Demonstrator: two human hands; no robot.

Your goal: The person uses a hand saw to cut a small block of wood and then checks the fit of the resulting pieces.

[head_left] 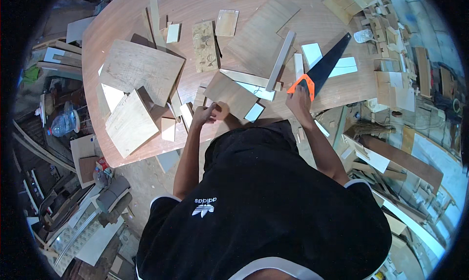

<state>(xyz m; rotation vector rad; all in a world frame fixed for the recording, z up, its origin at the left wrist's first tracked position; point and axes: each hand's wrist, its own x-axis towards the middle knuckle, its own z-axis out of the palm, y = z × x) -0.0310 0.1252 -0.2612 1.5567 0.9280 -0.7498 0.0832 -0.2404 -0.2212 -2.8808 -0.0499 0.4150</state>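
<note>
My right hand is closed around the orange handle of a hand saw. The dark blade points away to the far right, lying over white pieces on the table. At the table's near edge, the curled fingers of my left hand are at the near left corner of a square brown wooden board. A rounded brown shape shows beside these fingers; its kind is unclear. White-faced strips lie under and behind the board, and a long narrow strip slants away beyond it.
Large panels and a pale board cover the left of the wooden table. A stained block and a thin sheet lie farther back. Offcuts are stacked at right; a plastic bottle is at left.
</note>
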